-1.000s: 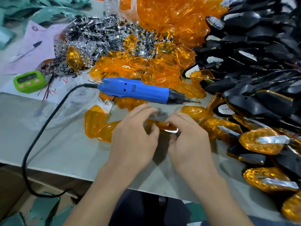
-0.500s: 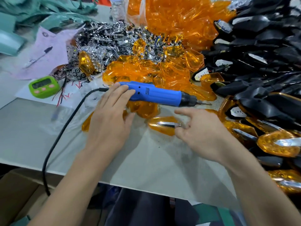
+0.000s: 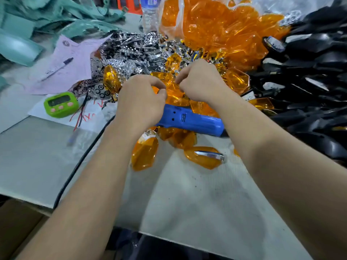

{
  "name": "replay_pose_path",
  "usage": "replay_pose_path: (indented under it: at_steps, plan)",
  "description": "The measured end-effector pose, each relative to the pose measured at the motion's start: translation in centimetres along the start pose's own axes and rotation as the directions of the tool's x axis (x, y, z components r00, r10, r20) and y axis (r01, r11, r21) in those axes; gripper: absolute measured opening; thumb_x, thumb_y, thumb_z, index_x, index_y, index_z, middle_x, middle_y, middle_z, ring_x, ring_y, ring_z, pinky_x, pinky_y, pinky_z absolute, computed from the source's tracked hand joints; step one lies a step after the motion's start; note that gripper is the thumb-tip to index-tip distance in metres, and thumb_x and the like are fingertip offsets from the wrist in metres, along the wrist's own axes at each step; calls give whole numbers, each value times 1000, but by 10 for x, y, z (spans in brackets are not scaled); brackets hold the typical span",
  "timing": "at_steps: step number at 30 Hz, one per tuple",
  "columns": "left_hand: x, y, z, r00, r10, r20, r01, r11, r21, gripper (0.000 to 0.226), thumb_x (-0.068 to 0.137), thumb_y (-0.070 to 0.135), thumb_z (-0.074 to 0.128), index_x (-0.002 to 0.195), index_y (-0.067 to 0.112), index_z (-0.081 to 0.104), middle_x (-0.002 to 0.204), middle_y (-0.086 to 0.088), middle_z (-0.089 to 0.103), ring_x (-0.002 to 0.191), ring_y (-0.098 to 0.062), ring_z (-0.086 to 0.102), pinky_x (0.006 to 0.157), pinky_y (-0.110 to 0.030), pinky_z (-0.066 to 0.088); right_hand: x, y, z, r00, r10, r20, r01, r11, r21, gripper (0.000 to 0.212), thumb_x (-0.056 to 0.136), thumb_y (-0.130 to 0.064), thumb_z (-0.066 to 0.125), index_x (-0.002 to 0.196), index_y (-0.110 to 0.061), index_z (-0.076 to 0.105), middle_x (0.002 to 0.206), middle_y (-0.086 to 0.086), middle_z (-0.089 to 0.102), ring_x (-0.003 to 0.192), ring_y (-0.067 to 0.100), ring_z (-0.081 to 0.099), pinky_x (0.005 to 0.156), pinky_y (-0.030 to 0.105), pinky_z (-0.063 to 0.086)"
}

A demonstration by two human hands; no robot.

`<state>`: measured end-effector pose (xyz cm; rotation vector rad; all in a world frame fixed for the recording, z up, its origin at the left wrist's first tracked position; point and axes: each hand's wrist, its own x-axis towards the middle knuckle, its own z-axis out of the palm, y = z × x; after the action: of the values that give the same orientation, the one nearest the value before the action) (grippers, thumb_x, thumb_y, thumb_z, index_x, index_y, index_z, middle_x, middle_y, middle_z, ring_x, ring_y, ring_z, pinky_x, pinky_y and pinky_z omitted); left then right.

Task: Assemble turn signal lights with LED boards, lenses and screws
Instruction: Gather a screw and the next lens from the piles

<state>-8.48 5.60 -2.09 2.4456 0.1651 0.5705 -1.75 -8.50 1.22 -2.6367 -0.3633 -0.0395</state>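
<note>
Amber lenses heaped in clear bag, more spilled beside

Glossy, translucent orange plastic in the lenses; mirror-bright chrome on the reflectors; smooth, semi-gloss black plastic in the housings; smooth blue plastic on the electric screwdriver; matt, finely ribbed grey table.

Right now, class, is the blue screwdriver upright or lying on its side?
Lying on its side: the blue screwdriver rests across orange lenses, ungripped, with the left hand and right hand beyond it.
</note>
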Motion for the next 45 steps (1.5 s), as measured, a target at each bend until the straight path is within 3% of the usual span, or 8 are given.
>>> replay_pose_path:
  at_steps: [10, 14, 19, 26, 32, 35, 40, 45]
  plan:
    - [69, -16, 3, 962, -59, 265, 24, 990, 136, 29, 95, 30, 66, 122, 24, 75, 121, -2, 70, 75, -15, 60, 62, -24, 43, 77, 3, 26, 998, 35, 46, -29, 991, -130, 45, 103, -18, 50, 146, -8, 52, 152, 20, 48, 142, 36, 43, 107, 44, 47]
    - [83, -6, 15, 936, -52, 348, 3, 990, 140, 42, 95, 28, 68, 137, 27, 64, 120, -6, 69, 67, -17, 65, 55, -28, 48, 80, 21, -3, 999, 36, -35, -41, 985, -166, 32, 92, -20, 56, 116, -9, 73, 118, 18, 70, 105, 37, 67, 93, 47, 59]
    - [96, 29, 39, 897, 53, 439, -116, 986, 117, 60, 99, 23, 63, 155, 26, 44, 102, -8, 68, 60, -18, 60, 48, -26, 42, 64, 88, -61, 950, 153, -271, -263, 860, -437, 25, 91, -21, 57, 108, -7, 66, 115, 18, 67, 110, 42, 63, 90, 45, 49]
    - [88, 75, 76, 854, 171, 492, -228, 972, 59, 59, 100, 23, 61, 156, 26, 43, 102, -6, 69, 55, -14, 59, 42, -24, 41, 16, 149, -80, 996, 74, 54, -17, 728, -685, 31, 90, -12, 67, 120, -15, 62, 133, 13, 55, 113, 38, 60, 88, 45, 50]
    - [70, 81, 86, 846, 201, 494, -264, 963, 60, 57, 99, 29, 64, 153, 32, 46, 99, 1, 61, 40, -8, 59, 37, -22, 43, 3, 161, -87, 997, -14, -75, -34, 794, -607, 34, 85, 5, 62, 104, -16, 43, 69, 1, 44, 69, 30, 54, 63, 40, 37]
    - [65, 81, 82, 857, 199, 475, -234, 972, 15, 52, 99, 29, 65, 149, 33, 50, 91, 3, 65, 43, -9, 59, 38, -21, 43, 5, 149, -92, 991, -75, -107, -6, 793, -609, 50, 84, 1, 65, 127, -18, 48, 84, 6, 58, 76, 32, 55, 73, 41, 37]
    - [55, 83, 77, 862, 190, 469, -176, 982, -75, 56, 99, 28, 67, 151, 32, 48, 146, -2, 59, 50, -5, 62, 43, -20, 46, 9, 124, -108, 996, 35, -82, -68, 892, -447, 41, 93, 4, 55, 122, -23, 63, 101, 11, 56, 91, 36, 56, 72, 37, 39]
    - [50, 82, 67, 918, 122, 378, 142, 789, -597, 68, 96, 25, 71, 157, 33, 40, 144, 3, 61, 114, -10, 63, 82, -26, 54, -3, 120, -117, 998, -58, -19, 51, 965, -257, 16, 104, -15, 56, 103, -28, 64, 87, 1, 59, 79, 22, 54, 62, 33, 39]
